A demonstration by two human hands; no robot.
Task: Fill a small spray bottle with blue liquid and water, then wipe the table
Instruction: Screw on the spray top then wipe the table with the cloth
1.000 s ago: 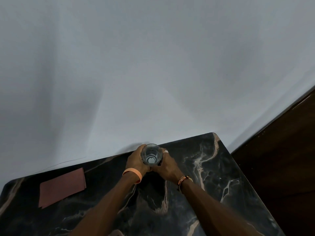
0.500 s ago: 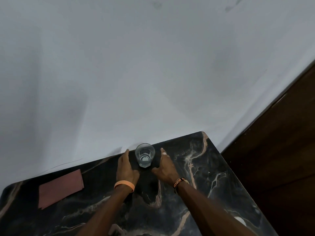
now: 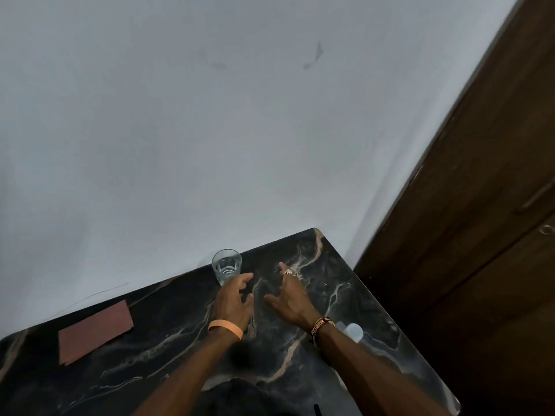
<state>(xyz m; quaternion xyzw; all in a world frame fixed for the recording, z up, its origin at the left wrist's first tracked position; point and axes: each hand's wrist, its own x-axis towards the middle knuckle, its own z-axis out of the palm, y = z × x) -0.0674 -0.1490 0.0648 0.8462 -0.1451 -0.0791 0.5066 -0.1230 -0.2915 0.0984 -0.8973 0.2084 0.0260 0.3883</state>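
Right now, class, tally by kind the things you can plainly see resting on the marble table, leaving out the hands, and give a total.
Clear drinking glass: 1
Reddish-brown cloth: 1
Whitish object, partly hidden and too unclear to identify: 1
Total: 3

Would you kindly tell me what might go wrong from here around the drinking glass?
The drinking glass, holding a little water, stands at the far edge of the table by the wall, with the open left hand right beside it: a nudge might tip and spill it. A pale round object lies half hidden by the right forearm near the right edge; the arm might knock it off.
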